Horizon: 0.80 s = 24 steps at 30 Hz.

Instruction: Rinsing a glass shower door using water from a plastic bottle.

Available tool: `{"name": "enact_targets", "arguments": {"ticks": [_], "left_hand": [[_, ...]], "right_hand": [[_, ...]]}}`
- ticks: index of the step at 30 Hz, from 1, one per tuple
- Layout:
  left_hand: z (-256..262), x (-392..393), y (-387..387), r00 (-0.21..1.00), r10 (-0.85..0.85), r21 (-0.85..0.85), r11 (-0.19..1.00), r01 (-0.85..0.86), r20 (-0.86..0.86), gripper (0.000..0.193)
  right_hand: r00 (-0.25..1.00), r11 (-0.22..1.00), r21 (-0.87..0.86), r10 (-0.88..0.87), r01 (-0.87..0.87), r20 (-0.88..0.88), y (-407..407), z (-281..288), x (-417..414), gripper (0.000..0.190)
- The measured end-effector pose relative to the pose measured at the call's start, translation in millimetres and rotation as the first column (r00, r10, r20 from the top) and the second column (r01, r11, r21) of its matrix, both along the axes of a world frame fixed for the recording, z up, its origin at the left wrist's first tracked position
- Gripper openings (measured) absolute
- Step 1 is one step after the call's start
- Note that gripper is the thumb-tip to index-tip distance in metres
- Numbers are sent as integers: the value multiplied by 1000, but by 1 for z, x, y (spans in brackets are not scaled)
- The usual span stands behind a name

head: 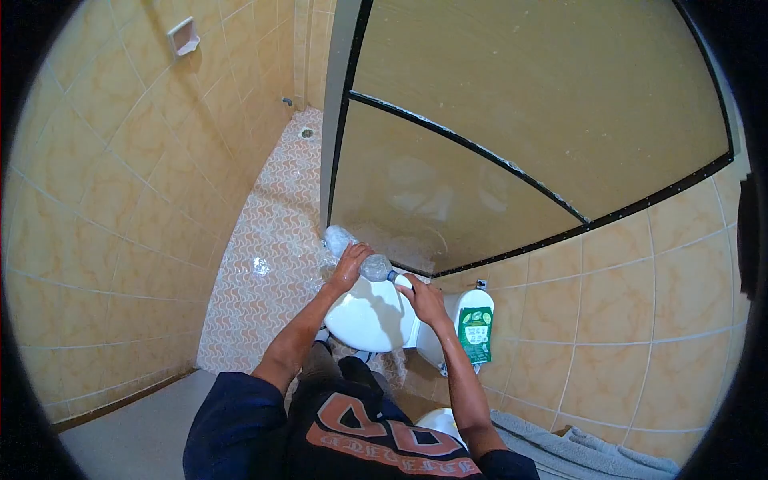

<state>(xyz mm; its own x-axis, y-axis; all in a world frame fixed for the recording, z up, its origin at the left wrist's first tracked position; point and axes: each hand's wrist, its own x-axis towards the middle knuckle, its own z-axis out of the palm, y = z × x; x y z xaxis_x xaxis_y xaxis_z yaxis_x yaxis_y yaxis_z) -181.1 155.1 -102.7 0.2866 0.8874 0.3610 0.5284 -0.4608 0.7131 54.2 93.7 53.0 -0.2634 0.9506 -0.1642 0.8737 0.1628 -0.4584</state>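
A clear plastic bottle (376,268) lies tilted above the toilet's closed white lid (366,318). My left hand (353,267) wraps around its middle, and the pale far end sticks out beyond my fingers. At the right, the bottle's narrow blue neck meets a small white object (402,280). My right hand (425,300) grips that white object; its exact kind is hidden by my fingers. Whether the two pieces are joined or only touching, I cannot tell. Beside my left wrist is a wet, see-through blur.
A black-framed shower panel (456,180) rises just past the bottle. The toilet tank (432,348) carries a green packet (475,334) at my right. Wet patterned tile floor (264,240) runs left to a drain (307,133). A grey towel (576,453) lies lower right.
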Motion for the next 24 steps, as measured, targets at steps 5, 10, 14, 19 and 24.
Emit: {"name": "enact_targets", "arguments": {"ticks": [5, 10, 14, 19, 24], "left_hand": [[10, 4, 5, 995, -87, -83, 993, 82, -53, 58], [-7, -2, 1, 997, -41, -59, 998, 37, -68, 61], [-6, 5, -2, 996, -49, -53, 998, 45, -71, 61], [-15, 2, -2, 999, -32, -37, 999, 30, -33, 63], [-18, 1, 0, 994, -33, -61, 998, 27, -104, 64]], "right_hand": [[1000, 1000, 10, -20, 20, -19, 0, -4, 6, 42], [1000, 1000, 5, -6, 6, -19, 2, -7, 0, 42], [1000, 1000, 4, -21, 21, 9, 2, -9, 8, 42], [1000, 998, -53, -16, 17, 16, 6, -7, 3, 42], [1000, 1000, -10, 8, -8, 6, 8, -10, 3, 41]]}}
